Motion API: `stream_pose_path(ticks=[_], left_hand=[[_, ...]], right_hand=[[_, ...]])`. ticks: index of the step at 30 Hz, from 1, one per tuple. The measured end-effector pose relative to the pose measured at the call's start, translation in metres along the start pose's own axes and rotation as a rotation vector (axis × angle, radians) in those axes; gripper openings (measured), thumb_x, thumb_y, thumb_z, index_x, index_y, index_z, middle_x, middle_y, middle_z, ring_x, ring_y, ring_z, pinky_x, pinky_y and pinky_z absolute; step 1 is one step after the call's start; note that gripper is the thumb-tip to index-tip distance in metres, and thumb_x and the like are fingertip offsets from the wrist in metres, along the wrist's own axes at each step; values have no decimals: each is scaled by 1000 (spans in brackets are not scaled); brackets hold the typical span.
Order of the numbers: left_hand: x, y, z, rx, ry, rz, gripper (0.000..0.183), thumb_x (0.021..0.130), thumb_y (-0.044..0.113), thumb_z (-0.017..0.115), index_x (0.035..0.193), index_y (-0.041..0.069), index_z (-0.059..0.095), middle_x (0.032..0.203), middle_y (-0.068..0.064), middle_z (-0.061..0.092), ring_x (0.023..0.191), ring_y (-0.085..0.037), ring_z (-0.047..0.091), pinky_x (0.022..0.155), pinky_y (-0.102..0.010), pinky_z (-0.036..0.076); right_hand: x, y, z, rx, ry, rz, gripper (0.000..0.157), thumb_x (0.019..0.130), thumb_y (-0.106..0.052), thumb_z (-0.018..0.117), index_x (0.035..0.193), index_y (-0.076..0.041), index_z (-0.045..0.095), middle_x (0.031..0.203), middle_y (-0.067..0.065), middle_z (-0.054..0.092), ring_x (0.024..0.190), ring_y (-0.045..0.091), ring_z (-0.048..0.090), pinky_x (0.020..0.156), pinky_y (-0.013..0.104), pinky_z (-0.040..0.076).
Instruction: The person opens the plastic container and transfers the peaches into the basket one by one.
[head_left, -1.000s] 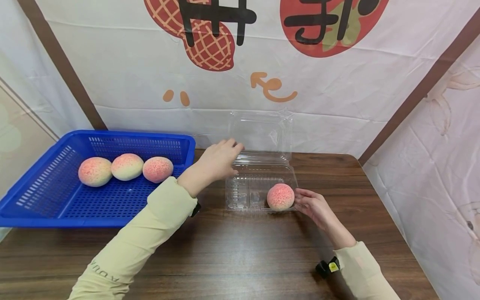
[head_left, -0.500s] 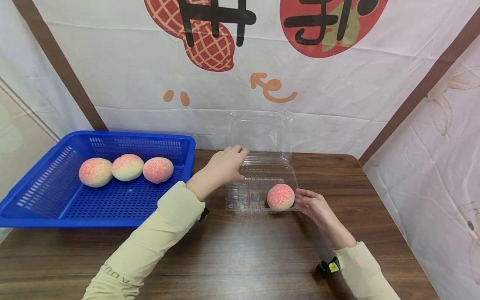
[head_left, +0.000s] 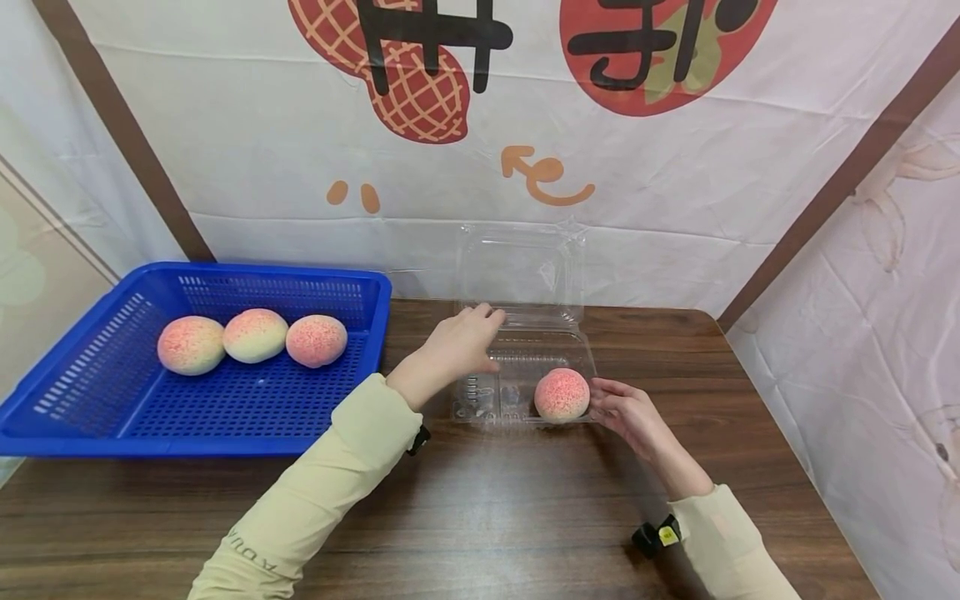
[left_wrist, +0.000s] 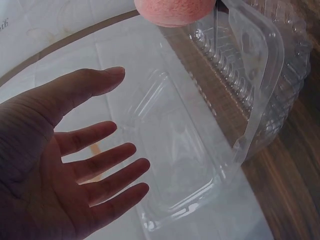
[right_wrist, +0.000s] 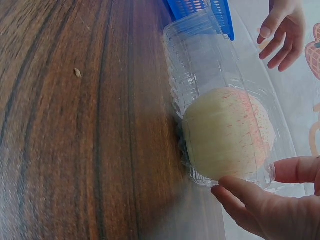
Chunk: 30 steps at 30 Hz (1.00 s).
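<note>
My left hand (head_left: 462,342) hovers over the left part of a clear plastic clamshell box (head_left: 480,408), its fingers spread and holding nothing. In the left wrist view the thumb and fingers (left_wrist: 115,150) stand apart in the air before the raised lid (left_wrist: 175,150). One pink-and-cream peach-shaped ball (head_left: 562,395) sits in the box's front right corner. My right hand (head_left: 630,417) holds the box by its right side. In the right wrist view its thumb is at the rim and its fingers (right_wrist: 240,192) touch the outer wall beside the ball. No hand touches the ball.
A blue plastic basket (head_left: 247,446) stands at the left of the wooden table (head_left: 480,517), with three similar balls (head_left: 255,336) in a row. Behind the box hangs a white printed cloth (head_left: 675,208). The table's right edge runs beyond my right hand.
My left hand has moved a little to the right and nearer to me, further over the box. The right hand, the box and the balls stay where they were.
</note>
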<state>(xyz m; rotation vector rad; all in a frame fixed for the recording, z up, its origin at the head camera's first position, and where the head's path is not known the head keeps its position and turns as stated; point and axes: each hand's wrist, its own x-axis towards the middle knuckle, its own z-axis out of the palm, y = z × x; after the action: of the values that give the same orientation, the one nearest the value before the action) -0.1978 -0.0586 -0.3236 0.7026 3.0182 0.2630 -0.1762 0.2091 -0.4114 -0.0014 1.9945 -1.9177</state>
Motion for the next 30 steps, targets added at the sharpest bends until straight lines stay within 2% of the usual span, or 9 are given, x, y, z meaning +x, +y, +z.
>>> stream_pose_path(ticks=[12,19,30], left_hand=[[3,9,15,-86,-24,-38,60,73,32,75,124,12,50,119,-9,52,103,-25,54,80,-40,47],[5,14,26,-140,-45,-47,60,73,33,75,124,11,51,118,-8,52,102,-24,55,78,-39,48],[10,21,36,-216,-38,-63,61,72,30,77,124,10,52,116,-8,53,101,-23,55,82,-38,47]], right_hand=[[0,0,0,12,-2,1,48,91,5,34,137,14,22,138,34,27,112,15,49,89,26,45],[-1,-1,0,6,-15,1,48,91,4,33,137,14,21,139,33,27,123,29,38,93,31,42],[-1,-1,0,-7,-8,4,48,92,4,34,137,14,21,139,33,27,118,22,45,94,32,41]])
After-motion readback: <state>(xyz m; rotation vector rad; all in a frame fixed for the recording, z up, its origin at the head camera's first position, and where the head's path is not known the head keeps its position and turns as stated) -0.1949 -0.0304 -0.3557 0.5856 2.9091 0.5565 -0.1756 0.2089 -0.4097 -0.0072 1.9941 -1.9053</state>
